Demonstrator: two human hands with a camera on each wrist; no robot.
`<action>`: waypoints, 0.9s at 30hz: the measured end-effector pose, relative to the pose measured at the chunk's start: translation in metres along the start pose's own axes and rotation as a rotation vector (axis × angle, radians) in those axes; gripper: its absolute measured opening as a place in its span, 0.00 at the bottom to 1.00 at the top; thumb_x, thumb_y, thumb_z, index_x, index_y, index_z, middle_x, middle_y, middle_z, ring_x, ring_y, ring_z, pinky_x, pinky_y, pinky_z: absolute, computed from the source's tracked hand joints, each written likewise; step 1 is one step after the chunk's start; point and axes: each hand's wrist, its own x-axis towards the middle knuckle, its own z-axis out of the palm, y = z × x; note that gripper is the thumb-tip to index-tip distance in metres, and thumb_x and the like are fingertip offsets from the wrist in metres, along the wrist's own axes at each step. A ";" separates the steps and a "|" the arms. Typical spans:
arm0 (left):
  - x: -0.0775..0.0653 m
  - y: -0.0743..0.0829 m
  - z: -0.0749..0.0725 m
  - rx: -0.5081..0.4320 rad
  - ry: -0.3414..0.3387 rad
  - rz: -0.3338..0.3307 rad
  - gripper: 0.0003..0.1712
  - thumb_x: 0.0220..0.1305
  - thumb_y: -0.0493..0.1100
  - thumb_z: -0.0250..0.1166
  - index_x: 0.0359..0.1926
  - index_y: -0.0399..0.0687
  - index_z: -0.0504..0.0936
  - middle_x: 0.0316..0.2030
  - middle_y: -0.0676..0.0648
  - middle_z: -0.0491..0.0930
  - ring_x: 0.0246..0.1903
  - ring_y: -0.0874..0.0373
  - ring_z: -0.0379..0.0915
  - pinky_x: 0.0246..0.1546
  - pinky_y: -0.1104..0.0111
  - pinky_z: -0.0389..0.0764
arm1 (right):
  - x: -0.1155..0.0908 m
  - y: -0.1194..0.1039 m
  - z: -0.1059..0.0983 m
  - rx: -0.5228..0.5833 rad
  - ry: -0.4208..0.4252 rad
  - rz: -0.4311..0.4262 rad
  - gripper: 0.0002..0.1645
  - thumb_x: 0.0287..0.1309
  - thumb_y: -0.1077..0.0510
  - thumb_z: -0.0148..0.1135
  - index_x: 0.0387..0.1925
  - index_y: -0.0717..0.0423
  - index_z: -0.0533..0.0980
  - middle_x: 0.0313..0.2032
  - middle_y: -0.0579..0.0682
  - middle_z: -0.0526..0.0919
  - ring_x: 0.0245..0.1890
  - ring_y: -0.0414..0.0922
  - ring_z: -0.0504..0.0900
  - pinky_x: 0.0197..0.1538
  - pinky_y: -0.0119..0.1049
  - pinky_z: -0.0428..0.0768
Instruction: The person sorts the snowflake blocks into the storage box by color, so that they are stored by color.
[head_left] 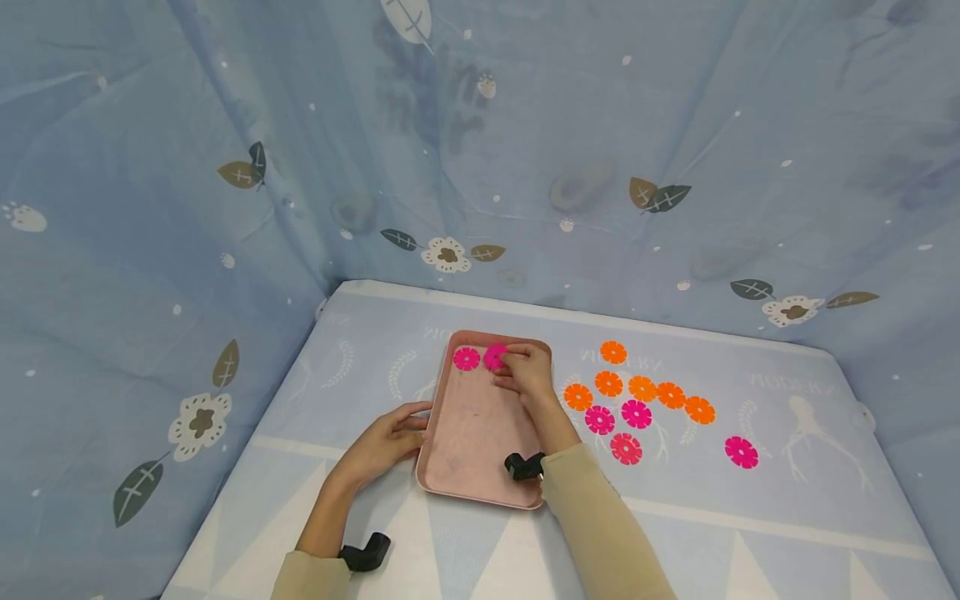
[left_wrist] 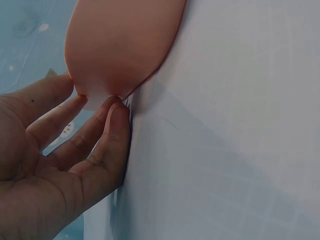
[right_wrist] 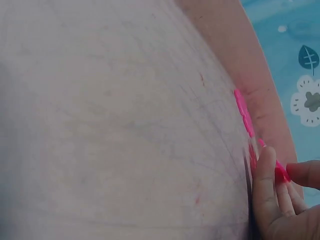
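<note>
A shallow pink tray (head_left: 476,425) lies on the table before me. My right hand (head_left: 528,375) reaches over its far end and pinches a pink notched disc (head_left: 494,357) between thumb and finger. The right wrist view shows that held disc (right_wrist: 281,172) tilted, low over the tray floor. Just left of it, another pink disc (head_left: 467,359) lies flat in the tray's far left corner. My left hand (head_left: 384,446) is at the tray's left side. In the left wrist view its bent fingertips (left_wrist: 65,82) touch the outside of the tray wall (left_wrist: 122,45).
Right of the tray lie several orange discs (head_left: 608,383) and several pink ones (head_left: 600,419). A lone pink disc (head_left: 741,452) sits farther right. Patterned blue cloth (head_left: 525,150) hangs behind and beside the table (head_left: 750,521). Black wrist devices (head_left: 366,552) are worn on both arms.
</note>
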 end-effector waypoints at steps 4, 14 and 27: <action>0.000 -0.001 0.000 0.006 0.004 -0.003 0.30 0.72 0.35 0.60 0.72 0.39 0.65 0.59 0.32 0.72 0.57 0.43 0.75 0.51 0.65 0.80 | -0.001 0.003 0.000 -0.039 0.010 -0.015 0.15 0.66 0.68 0.60 0.53 0.69 0.75 0.39 0.64 0.83 0.26 0.50 0.86 0.33 0.44 0.86; 0.001 -0.001 0.001 0.020 0.014 -0.007 0.30 0.72 0.35 0.59 0.72 0.40 0.66 0.59 0.32 0.73 0.56 0.43 0.75 0.51 0.65 0.80 | -0.007 -0.003 -0.001 -0.241 0.022 -0.097 0.18 0.65 0.64 0.63 0.53 0.70 0.76 0.38 0.64 0.84 0.28 0.52 0.86 0.30 0.43 0.86; -0.001 0.000 0.001 -0.017 0.003 -0.018 0.30 0.73 0.35 0.58 0.73 0.40 0.64 0.59 0.32 0.71 0.57 0.43 0.74 0.51 0.64 0.80 | -0.027 -0.028 -0.017 -0.415 -0.018 -0.261 0.17 0.68 0.58 0.61 0.54 0.63 0.78 0.43 0.61 0.84 0.35 0.59 0.87 0.38 0.46 0.86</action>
